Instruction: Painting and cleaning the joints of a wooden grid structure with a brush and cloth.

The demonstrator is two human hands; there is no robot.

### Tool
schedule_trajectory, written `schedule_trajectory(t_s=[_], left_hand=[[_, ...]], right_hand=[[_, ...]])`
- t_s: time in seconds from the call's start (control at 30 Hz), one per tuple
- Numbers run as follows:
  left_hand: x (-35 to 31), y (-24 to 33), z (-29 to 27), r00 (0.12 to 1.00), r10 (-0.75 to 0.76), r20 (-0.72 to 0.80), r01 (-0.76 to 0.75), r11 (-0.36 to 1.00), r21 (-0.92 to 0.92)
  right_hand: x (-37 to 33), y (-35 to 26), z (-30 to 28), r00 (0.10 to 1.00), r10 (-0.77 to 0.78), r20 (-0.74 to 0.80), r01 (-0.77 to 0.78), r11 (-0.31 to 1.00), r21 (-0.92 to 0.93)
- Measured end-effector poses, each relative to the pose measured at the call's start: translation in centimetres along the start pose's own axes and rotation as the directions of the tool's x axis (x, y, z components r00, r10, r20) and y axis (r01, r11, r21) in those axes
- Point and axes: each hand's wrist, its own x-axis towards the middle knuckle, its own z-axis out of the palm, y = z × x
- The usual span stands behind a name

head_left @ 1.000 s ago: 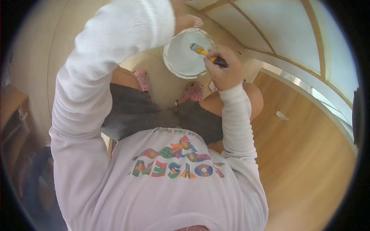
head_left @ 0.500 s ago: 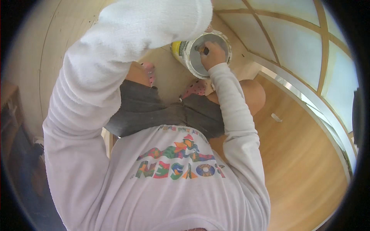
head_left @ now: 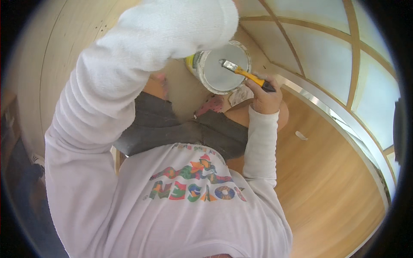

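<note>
My right hand (head_left: pixel 265 96) is closed round the yellow handle of a paintbrush (head_left: pixel 249 74), near its black end. The brush's metal band and short bristles point left, over the mouth of a round paint bucket (head_left: pixel 245 50). Pale grey-white paint (head_left: pixel 211 69) shows inside, and the rim is smeared with it. The bucket leans toward me, with yellow on its outer side. My left arm, in a white sleeve (head_left: pixel 180 30), reaches across the top and covers part of the bucket. My left hand does not show beyond the cuff.
To the right stands a lattice of wooden strips (head_left: pixel 356 64) with pale panels. A smooth wooden board (head_left: pixel 327 172) curves along the lower right, with a small white scrap (head_left: pixel 301 136) on it. My bent legs and pink dotted shoes (head_left: pixel 211 105) are close to the bucket.
My right hand has drawn back from inside the bucket toward the right, bringing the paintbrush into full view. The fingers glimpsed by the bucket's upper rim no longer show.
</note>
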Motion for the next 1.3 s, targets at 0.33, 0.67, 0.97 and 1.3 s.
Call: schedule_trajectory(t_s=[0.33, 0.67, 0.97, 1.3], left_hand=[[2.7, 2.8, 0.6, 0.998, -0.04, 0.058, 0.033, 0.993, 0.114], [5.6, 7.3, 0.6, 0.921, -0.222, 0.321, 0.121, 0.945, 0.305], [5.4, 9.7, 1.6, 0.862, -0.242, 0.445, 0.089, 0.937, 0.339], [4.3, 7.8, 0.7, 0.909, -0.157, 0.387, 0.022, 0.943, 0.332]], right_hand=[[-1.5, 0.4, -4.9, 0.99, 0.017, 0.138, -0.121, 0.596, 0.794], [-1.4, -8.7, -9.0, 0.756, -0.542, -0.366, 0.652, 0.584, 0.483], [1.5, -18.7, -8.0, 0.464, -0.712, -0.527, 0.792, 0.6, -0.112], [3.0, -20.5, -7.6, 0.478, -0.708, -0.52, 0.77, 0.623, -0.14]])
